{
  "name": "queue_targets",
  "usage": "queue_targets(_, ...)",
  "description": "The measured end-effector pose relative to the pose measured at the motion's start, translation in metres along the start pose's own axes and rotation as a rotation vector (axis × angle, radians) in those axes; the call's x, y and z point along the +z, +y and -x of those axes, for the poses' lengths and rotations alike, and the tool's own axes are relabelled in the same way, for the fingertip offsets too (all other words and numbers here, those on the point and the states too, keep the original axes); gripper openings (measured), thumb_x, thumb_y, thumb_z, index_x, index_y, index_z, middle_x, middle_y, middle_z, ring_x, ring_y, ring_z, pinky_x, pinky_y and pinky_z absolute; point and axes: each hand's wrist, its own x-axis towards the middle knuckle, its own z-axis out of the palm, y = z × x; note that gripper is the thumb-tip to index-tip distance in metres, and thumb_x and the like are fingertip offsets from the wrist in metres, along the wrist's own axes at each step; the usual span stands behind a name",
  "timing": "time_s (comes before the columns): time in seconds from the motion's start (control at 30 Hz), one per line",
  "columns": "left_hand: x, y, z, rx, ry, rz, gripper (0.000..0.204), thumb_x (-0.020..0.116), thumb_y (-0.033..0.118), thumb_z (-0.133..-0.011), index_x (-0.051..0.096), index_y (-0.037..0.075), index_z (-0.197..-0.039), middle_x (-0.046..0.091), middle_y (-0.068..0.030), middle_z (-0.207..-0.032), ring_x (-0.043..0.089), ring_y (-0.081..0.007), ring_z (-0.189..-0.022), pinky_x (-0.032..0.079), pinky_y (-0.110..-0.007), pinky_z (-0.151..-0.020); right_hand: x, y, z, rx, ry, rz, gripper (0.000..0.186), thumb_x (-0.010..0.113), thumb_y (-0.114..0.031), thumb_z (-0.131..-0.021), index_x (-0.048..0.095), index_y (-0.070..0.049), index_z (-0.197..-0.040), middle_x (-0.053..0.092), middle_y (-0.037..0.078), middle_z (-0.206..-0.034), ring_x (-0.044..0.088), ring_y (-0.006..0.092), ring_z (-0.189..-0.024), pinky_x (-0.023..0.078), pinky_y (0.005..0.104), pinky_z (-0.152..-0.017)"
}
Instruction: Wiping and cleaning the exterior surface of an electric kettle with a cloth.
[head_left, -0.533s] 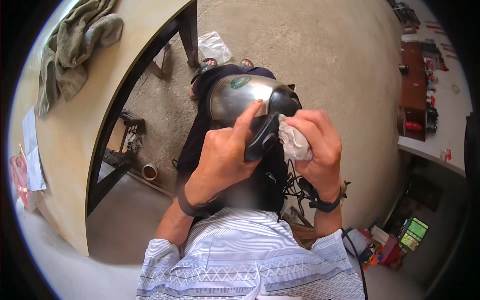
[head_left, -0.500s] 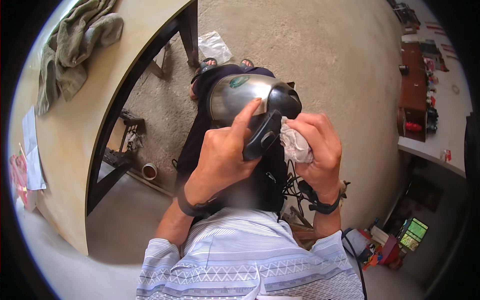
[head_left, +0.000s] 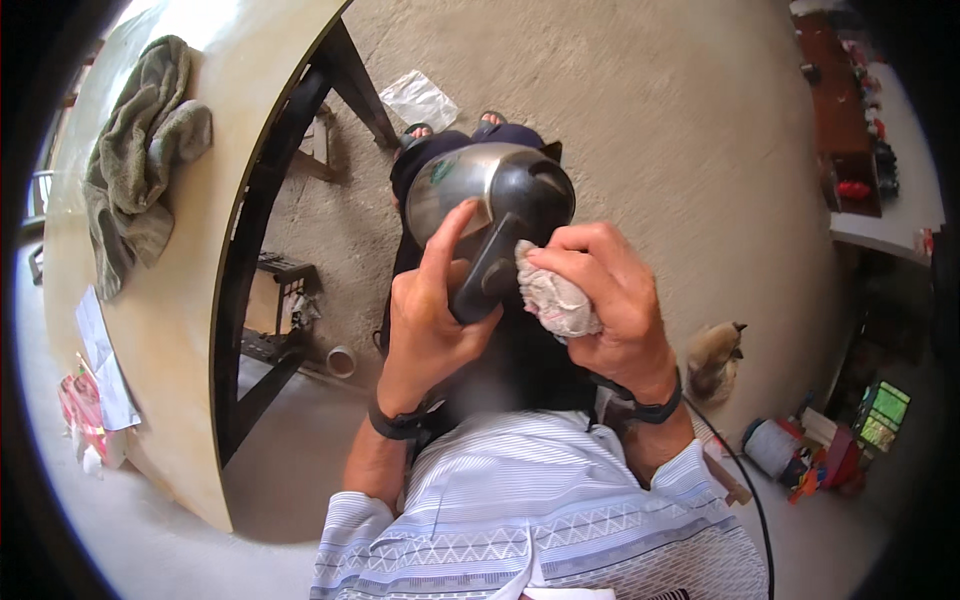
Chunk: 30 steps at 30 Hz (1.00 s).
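A steel electric kettle (head_left: 438,193) with a black plastic lid end and handle (head_left: 490,265) rests over my lap, its lid end tipped to the right. My left hand (head_left: 425,315) is wrapped round the handle, and its forefinger stretches up along the steel body. Bunched in the fingers of my right hand (head_left: 625,300) is a crumpled whitish cloth (head_left: 556,298), just right of the handle. Whether the cloth touches the handle I cannot tell. My left palm hides the lower end of the grip.
On the left stands a table (head_left: 190,340) with a grey-green towel (head_left: 140,160) and papers on it. Crumpled plastic sheet (head_left: 420,100) lies by my feet. A small cup (head_left: 341,361) is under the table; a cat (head_left: 714,362) sits at right. A cable runs past my right arm.
The kettle has turned, showing more of its black lid end. My right hand has brought the cloth left, nearer the handle. The view has shifted, and the cat shows more fully.
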Motion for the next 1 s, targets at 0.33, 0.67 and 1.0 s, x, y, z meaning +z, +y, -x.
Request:
queue_targets(0.33,-0.003,0.002,-0.009,0.052,0.061,-0.031,0.088,0.076,-0.003,-0.076,0.048,0.003,-0.159,0.079,-0.0131,-0.082,0.079,-0.0152,-0.084,0.057,-0.027,-0.077,0.011,-0.004,-0.024,-0.141,0.040,0.052,0.046,0.080,0.003,-0.073,0.070,0.000,-0.118,0.063,0.014,-0.106,0.069,0.0339,-0.097,0.058,0.0443,-0.077)
queue_targets(0.67,0.000,0.005,-0.004,-0.036,0.031,-0.065,0.094,0.076,-0.005,-0.074,0.044,0.003,-0.162,0.075,-0.0105,-0.076,0.075,-0.0125,-0.073,0.053,-0.026,-0.069,-0.005,0.000,-0.002,-0.046,0.044,0.136,0.042,0.079,0.005,-0.078,0.071,0.001,-0.119,0.062,0.014,-0.106,0.068,0.0334,-0.094,0.059,0.0428,-0.079)
queue_targets(1.0,0.016,-0.004,-0.008,0.212,0.099,-0.173,0.092,0.079,-0.001,-0.069,0.054,0.004,-0.157,0.067,-0.0120,-0.071,0.070,-0.0286,-0.062,0.053,-0.035,-0.062,-0.008,0.006,-0.045,-0.175,-0.058,0.323,0.037,0.076,0.004,-0.076,0.067,0.000,-0.111,0.062,0.015,-0.108,0.065,0.0365,-0.097,0.057,0.0460,-0.079)
